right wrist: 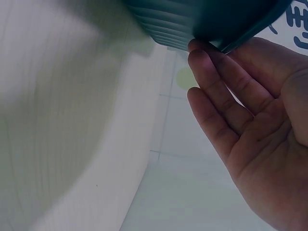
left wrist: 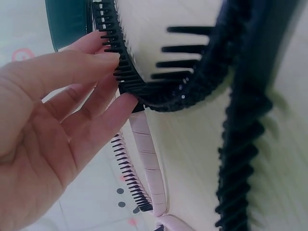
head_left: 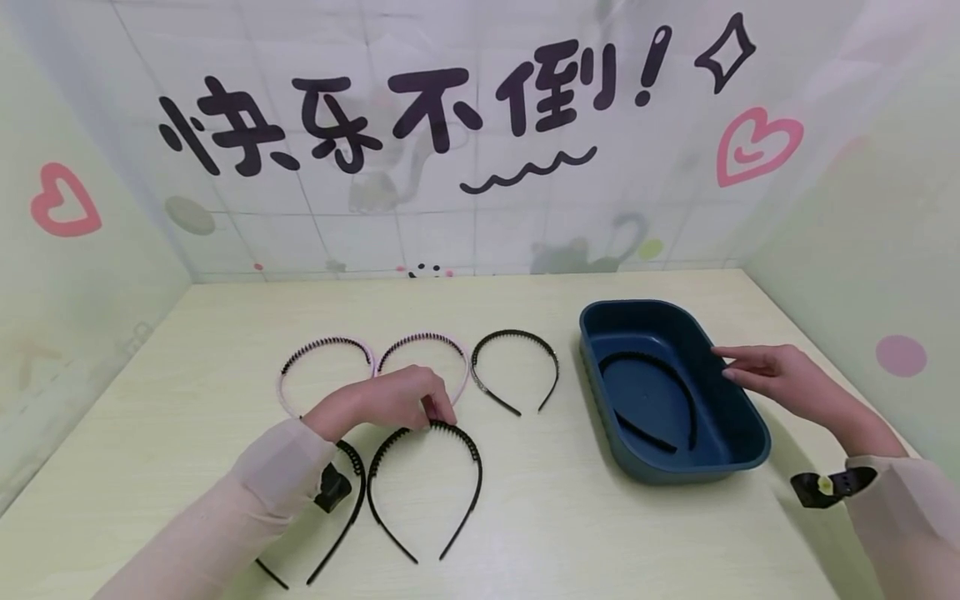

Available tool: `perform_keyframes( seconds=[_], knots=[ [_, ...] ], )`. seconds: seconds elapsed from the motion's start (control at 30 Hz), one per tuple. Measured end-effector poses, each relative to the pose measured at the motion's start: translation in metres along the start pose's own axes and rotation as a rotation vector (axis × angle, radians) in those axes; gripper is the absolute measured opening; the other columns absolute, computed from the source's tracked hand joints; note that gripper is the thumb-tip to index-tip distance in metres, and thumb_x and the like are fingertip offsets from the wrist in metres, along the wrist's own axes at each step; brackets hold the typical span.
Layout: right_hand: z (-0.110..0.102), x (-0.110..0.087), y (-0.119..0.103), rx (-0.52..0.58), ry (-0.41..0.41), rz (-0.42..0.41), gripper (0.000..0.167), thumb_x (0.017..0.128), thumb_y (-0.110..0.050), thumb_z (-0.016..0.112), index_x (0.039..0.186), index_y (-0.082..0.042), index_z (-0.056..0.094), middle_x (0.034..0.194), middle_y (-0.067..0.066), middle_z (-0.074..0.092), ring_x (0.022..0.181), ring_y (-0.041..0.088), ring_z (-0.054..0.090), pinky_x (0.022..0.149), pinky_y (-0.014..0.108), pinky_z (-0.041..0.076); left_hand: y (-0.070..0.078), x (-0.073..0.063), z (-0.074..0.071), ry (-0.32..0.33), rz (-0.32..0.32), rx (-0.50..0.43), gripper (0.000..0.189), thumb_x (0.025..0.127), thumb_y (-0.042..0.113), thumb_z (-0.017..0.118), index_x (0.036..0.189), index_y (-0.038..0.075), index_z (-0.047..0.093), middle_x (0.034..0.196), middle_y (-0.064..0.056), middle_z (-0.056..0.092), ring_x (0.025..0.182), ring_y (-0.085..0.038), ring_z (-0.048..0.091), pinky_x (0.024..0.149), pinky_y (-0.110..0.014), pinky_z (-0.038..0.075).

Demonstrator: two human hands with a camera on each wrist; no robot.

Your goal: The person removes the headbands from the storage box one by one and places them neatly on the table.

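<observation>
In the head view, my left hand (head_left: 405,397) pinches the toothed top of a black headband (head_left: 480,483). The left wrist view shows the thumb and fingertips on that headband's comb teeth (left wrist: 126,72). Another black headband (head_left: 356,500) lies beside it, partly hidden by my left sleeve. My right hand (head_left: 787,379) holds the right rim of a dark blue plastic basin (head_left: 693,477), some fingers below the rim on the outside in the right wrist view. A black headband (head_left: 686,392) lies inside the basin.
Two pink headbands with black teeth, one at the left (head_left: 303,354) and one in the middle (head_left: 463,375), lie behind my left hand. A black headband with a shiny side (head_left: 555,367) lies between them and the basin. Printed walls enclose the pale table (head_left: 540,533).
</observation>
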State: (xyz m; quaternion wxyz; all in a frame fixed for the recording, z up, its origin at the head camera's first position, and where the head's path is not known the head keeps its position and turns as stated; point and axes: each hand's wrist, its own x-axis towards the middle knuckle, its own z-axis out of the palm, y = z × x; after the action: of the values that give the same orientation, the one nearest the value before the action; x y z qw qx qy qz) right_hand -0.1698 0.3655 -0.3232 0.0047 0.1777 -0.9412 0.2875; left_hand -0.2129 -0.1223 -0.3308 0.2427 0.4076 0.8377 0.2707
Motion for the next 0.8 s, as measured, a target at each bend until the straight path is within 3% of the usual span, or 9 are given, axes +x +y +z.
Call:
perform_keyframes(
  seconds=[0.4, 0.8],
  knots=[
    [0.0, -0.001, -0.001, 0.002, -0.01, 0.012, 0.038, 0.091, -0.014, 0.057, 0.124, 0.005, 0.054, 0.104, 0.021, 0.063, 0.086, -0.009, 0.054, 0.069, 0.015, 0.046, 0.007, -0.004, -0.002, 0.0, -0.026, -0.019, 0.034, 0.073, -0.017, 0.057, 0.098, 0.003, 0.07, 0.095, 0.0, 0.066, 0.089, -0.016, 0.06, 0.075, -0.022, 0.048],
    [-0.001, 0.001, -0.001, -0.003, -0.01, 0.005, 0.038, 0.091, -0.014, 0.057, 0.124, 0.005, 0.054, 0.103, 0.021, 0.063, 0.086, -0.009, 0.054, 0.069, 0.016, 0.047, 0.019, 0.004, -0.009, 0.049, 0.054, 0.009, 0.026, 0.083, -0.003, 0.059, 0.108, -0.001, 0.065, 0.097, -0.007, 0.065, 0.087, -0.014, 0.061, 0.075, -0.023, 0.048]
  ],
)
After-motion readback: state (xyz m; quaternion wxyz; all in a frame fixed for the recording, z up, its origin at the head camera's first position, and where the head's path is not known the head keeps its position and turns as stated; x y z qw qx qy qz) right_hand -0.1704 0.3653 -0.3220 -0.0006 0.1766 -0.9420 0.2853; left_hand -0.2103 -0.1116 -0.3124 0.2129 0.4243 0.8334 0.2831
